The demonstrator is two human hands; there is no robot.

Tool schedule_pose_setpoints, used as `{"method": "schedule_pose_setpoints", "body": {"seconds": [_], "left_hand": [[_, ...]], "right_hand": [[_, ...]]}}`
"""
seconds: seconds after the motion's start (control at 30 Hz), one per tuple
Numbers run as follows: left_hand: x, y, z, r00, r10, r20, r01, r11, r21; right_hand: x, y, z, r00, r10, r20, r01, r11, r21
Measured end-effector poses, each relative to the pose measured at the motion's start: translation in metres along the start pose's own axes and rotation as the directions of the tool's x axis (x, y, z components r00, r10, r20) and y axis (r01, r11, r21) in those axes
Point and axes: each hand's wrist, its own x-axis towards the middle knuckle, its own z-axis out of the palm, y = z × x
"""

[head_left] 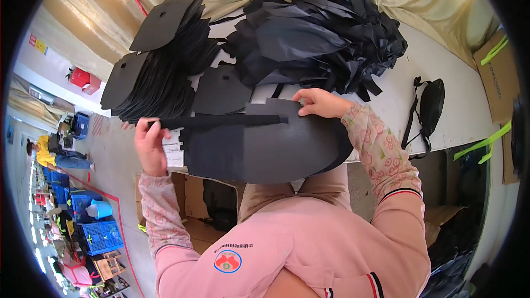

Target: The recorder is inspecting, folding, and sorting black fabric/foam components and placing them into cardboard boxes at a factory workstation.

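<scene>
In front of me a dark grey stiff panel (pixel 287 152) with a rounded end lies over black fabric (pixel 215 152) near the table's front edge. A black strap (pixel 221 121) runs leftward from a slot near the panel's upper edge. My left hand (pixel 152 146) pinches the strap's far left end, held out from the panel. At the panel's upper right edge, my right hand (pixel 323 103) grips it between thumb and fingers. Just beyond lies another grey panel (pixel 223 89) with a small slot.
Two stacks of similar slotted panels, a nearer one (pixel 146 85) and a farther one (pixel 165 22), stand at the back left. A large heap of black fabric pieces (pixel 314 38) fills the back middle. A small black pouch (pixel 430 107) with straps lies right. A cardboard box (pixel 497 80) borders the right.
</scene>
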Motion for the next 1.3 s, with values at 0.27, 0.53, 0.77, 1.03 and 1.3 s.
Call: {"method": "schedule_pose_setpoints", "body": {"seconds": [0.27, 0.53, 0.77, 1.03, 1.3], "left_hand": [[0.007, -0.077, -0.161, 0.958, -0.180, -0.225, 0.272, 0.818, 0.506], [0.037, -0.097, 0.131, 0.598, -0.218, 0.771, -0.397, 0.755, 0.521], [0.045, -0.140, 0.216, 0.002, -0.600, 0.800, -0.079, 0.797, 0.598], [0.040, -0.126, 0.218, 0.018, -0.546, 0.837, 0.079, 0.836, 0.543], [0.031, -0.123, 0.218, 0.173, -0.674, 0.718, 0.145, 0.739, 0.658]], "right_hand": [[-0.033, 0.026, 0.000, 0.972, 0.129, -0.194, -0.190, 0.922, -0.336], [-0.050, -0.019, 0.019, 0.965, -0.205, -0.163, 0.095, 0.854, -0.512], [-0.059, -0.036, 0.030, 0.944, -0.262, -0.202, 0.036, 0.687, -0.726], [-0.066, -0.032, 0.044, 0.920, -0.306, -0.244, -0.028, 0.570, -0.821], [-0.066, -0.033, 0.053, 0.885, -0.337, -0.321, -0.079, 0.571, -0.817]]}}
